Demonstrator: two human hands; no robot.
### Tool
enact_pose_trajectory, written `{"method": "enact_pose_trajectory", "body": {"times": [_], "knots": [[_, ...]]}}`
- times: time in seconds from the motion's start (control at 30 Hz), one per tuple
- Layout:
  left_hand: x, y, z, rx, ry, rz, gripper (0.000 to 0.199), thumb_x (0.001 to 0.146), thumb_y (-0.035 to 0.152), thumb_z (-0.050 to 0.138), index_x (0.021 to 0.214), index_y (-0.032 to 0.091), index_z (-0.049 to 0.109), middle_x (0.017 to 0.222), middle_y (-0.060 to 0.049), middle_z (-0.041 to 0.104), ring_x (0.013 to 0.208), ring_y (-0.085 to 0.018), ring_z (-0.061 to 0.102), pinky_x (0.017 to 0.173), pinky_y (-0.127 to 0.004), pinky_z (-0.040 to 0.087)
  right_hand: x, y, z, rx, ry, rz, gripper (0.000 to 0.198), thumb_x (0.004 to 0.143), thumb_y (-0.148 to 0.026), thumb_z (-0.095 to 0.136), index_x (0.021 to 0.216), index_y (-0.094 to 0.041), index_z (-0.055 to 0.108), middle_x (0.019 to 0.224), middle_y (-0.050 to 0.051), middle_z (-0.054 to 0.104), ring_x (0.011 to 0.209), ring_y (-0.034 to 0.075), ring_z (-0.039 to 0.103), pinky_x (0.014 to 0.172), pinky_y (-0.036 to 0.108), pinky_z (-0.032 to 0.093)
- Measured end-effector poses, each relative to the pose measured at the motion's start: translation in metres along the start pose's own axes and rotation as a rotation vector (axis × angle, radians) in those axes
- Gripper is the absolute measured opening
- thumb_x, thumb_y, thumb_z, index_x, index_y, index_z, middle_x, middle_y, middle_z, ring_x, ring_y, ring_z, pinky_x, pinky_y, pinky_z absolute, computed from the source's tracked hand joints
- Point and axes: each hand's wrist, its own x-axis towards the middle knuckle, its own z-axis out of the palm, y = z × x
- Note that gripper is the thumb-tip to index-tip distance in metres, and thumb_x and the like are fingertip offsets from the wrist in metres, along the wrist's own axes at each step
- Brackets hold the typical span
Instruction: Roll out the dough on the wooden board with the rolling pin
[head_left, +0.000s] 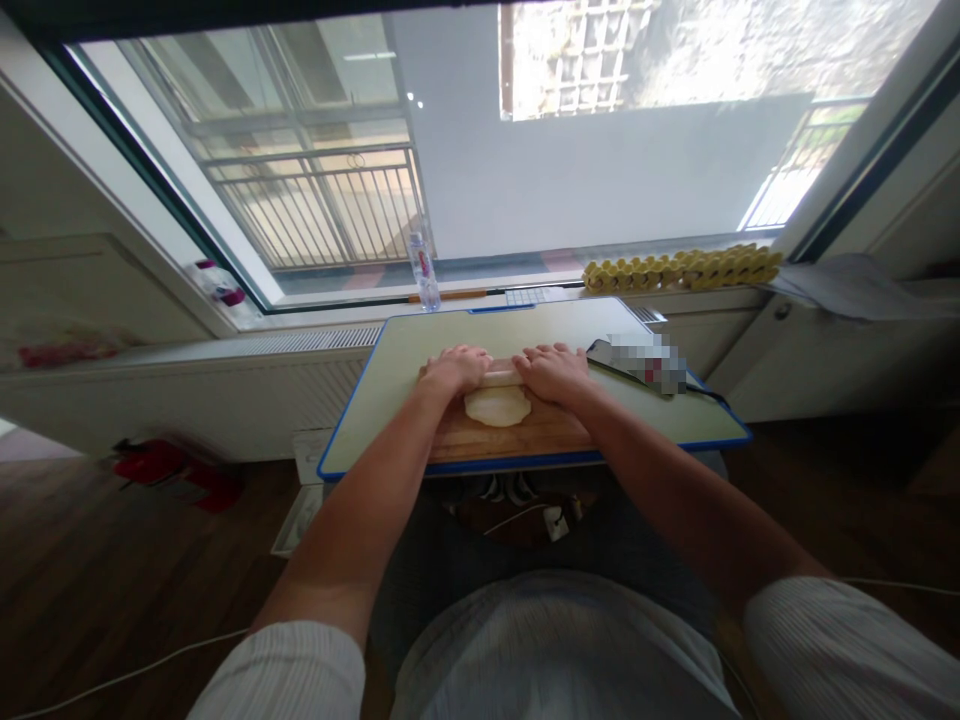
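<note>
A pale wooden rolling pin (503, 373) lies crosswise on a wooden board (517, 444). My left hand (457, 370) covers its left end and my right hand (553, 371) its right end, with the fingers laid over the top of the pin. Only the middle of the pin shows between them. Just on the near side of the pin, a flat, roughly oval piece of dough (497, 407) rests on the board. Whether the pin touches the dough's far edge, I cannot tell.
Under the board is a small blue-edged table (397, 350). A phone (630, 368), partly blurred out, lies at its right. Behind stand a clear bottle (424, 275) and yellow egg trays (682, 270) by the window. A red fire extinguisher (180, 472) is at the left.
</note>
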Motion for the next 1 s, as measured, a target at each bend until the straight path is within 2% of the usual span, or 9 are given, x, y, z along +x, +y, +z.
{"method": "enact_pose_trajectory", "body": {"times": [0.17, 0.23, 0.37, 0.5, 0.63, 0.8, 1.0], "knots": [[-0.022, 0.004, 0.004, -0.016, 0.034, 0.031, 0.053, 0.107, 0.056, 0.028, 0.149, 0.040, 0.056, 0.165, 0.000, 0.049, 0.149, -0.025, 0.047, 0.125, -0.051, 0.031, -0.026, -0.005, 0.002, 0.005, 0.109, 0.004, 0.057, 0.109, -0.052, 0.022, 0.126, -0.027, 0.070, 0.137, 0.013, 0.069, 0.129, 0.036, 0.055, 0.109, 0.065, 0.036], [-0.037, 0.007, 0.007, -0.011, 0.072, 0.044, 0.056, 0.108, 0.056, 0.025, 0.149, 0.037, 0.056, 0.166, -0.001, 0.048, 0.150, -0.026, 0.045, 0.126, -0.051, 0.029, -0.040, -0.007, 0.004, 0.024, 0.152, 0.013, 0.059, 0.110, -0.055, 0.021, 0.133, -0.024, 0.067, 0.143, 0.013, 0.066, 0.135, 0.035, 0.052, 0.113, 0.063, 0.033], [-0.074, 0.016, 0.014, 0.015, 0.225, 0.050, 0.064, 0.108, 0.059, 0.018, 0.153, 0.032, 0.054, 0.166, -0.005, 0.047, 0.153, -0.030, 0.041, 0.128, -0.057, 0.025, -0.071, -0.011, 0.010, 0.047, 0.186, 0.028, 0.064, 0.110, -0.054, 0.022, 0.151, -0.017, 0.054, 0.159, 0.013, 0.054, 0.148, 0.033, 0.042, 0.122, 0.060, 0.024], [-0.114, 0.029, 0.027, 0.011, 0.270, 0.013, 0.066, 0.108, 0.058, 0.021, 0.165, 0.030, 0.038, 0.172, -0.005, 0.038, 0.160, -0.031, 0.029, 0.131, -0.059, 0.018, -0.108, -0.012, 0.016, 0.010, 0.233, 0.009, 0.066, 0.109, -0.053, 0.026, 0.159, -0.015, 0.046, 0.166, 0.014, 0.045, 0.153, 0.033, 0.035, 0.125, 0.059, 0.018], [-0.139, 0.034, 0.042, 0.016, 0.315, -0.010, 0.067, 0.107, 0.058, 0.023, 0.170, 0.035, 0.024, 0.173, -0.002, 0.035, 0.162, -0.028, 0.024, 0.132, -0.056, 0.019, -0.135, -0.012, 0.019, -0.015, 0.245, -0.018, 0.069, 0.108, -0.057, 0.029, 0.163, -0.018, 0.041, 0.170, 0.011, 0.038, 0.158, 0.033, 0.028, 0.126, 0.058, 0.018], [-0.139, 0.031, 0.044, -0.001, 0.309, 0.003, 0.069, 0.107, 0.062, 0.020, 0.169, 0.033, 0.027, 0.173, -0.003, 0.035, 0.162, -0.027, 0.025, 0.132, -0.056, 0.019, -0.138, -0.013, 0.020, -0.011, 0.234, -0.006, 0.070, 0.108, -0.057, 0.028, 0.165, -0.018, 0.038, 0.172, 0.010, 0.034, 0.159, 0.033, 0.025, 0.126, 0.060, 0.017], [-0.111, 0.028, 0.022, -0.053, 0.204, 0.008, 0.070, 0.107, 0.064, 0.016, 0.165, 0.031, 0.036, 0.172, -0.002, 0.037, 0.161, -0.028, 0.026, 0.132, -0.057, 0.017, -0.109, -0.012, 0.016, 0.039, 0.205, 0.018, 0.072, 0.108, -0.061, 0.027, 0.162, -0.014, 0.041, 0.168, 0.016, 0.040, 0.156, 0.035, 0.031, 0.125, 0.068, 0.013]]}}
